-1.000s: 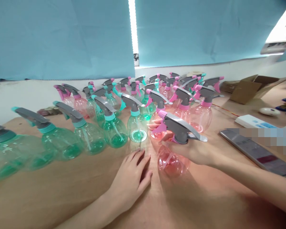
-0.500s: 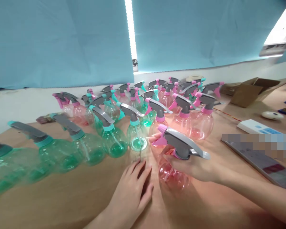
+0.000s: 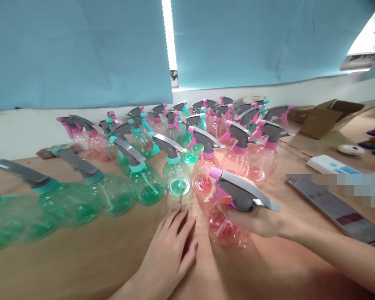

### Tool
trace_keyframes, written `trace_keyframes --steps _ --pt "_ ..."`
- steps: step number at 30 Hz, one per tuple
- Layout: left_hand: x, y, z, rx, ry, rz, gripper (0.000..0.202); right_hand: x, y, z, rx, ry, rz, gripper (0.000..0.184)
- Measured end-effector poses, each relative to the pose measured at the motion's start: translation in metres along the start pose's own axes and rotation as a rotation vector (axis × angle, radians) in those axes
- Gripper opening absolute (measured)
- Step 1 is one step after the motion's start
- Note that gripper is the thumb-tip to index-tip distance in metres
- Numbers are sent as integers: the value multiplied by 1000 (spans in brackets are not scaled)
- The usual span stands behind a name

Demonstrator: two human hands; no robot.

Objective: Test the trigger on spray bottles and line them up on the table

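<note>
My right hand (image 3: 253, 218) is wrapped round the neck of a pink spray bottle (image 3: 226, 229), below its grey trigger head. The fingers on its far side are partly hidden by the pink trigger. My left hand (image 3: 171, 246) lies on the table with its fingers stretched out, holding nothing. Just beyond its fingertips stands a green spray bottle (image 3: 176, 179) with a turquoise collar. Another pink spray bottle (image 3: 203, 177) is close behind the held one. Several more green bottles, among them one with a tilted-looking head (image 3: 146, 187), line the left.
Many pink and green spray bottles fill the table's far part. At right are an open cardboard box (image 3: 318, 121), a white power strip (image 3: 331, 164), a phone (image 3: 328, 208) and a white oval object (image 3: 350, 150). Blue curtains (image 3: 81, 50) hang behind the table (image 3: 90, 266).
The view has turned slightly, so the left bottles sit further left. My right hand stays round the pink spray bottle, its fingers now more hidden by the trigger. My left hand has hardly moved.
</note>
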State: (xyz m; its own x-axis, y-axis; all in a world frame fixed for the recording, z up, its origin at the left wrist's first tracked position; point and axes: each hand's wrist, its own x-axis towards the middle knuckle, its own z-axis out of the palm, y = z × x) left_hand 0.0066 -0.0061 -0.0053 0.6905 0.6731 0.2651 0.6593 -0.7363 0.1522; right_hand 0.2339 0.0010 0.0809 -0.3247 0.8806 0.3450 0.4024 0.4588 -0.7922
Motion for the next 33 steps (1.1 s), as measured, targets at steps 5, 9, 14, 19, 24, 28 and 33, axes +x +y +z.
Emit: trace_keyframes --steps 5,9,14,19,24,28,33 --pt "0 0 1 -7 -1 6 42 1 -1 1 88 -25 67 12" --pt "0 0 2 -4 11 9 41 1 4 6 10 71 49 29" --pt "2 -1 2 -7 25 10 39 -4 8 10 23 167 103 32" --pt "4 -2 2 -2 43 25 34 -15 -1 -2 -47 164 214 45" --pt "4 -3 6 28 52 28 36 -35 4 -9 -56 200 158 24" --pt "9 5 8 37 56 29 38 -44 3 -12 -56 203 142 13" --pt "20 23 10 34 57 56 36 -63 5 -38 -14 296 211 13"
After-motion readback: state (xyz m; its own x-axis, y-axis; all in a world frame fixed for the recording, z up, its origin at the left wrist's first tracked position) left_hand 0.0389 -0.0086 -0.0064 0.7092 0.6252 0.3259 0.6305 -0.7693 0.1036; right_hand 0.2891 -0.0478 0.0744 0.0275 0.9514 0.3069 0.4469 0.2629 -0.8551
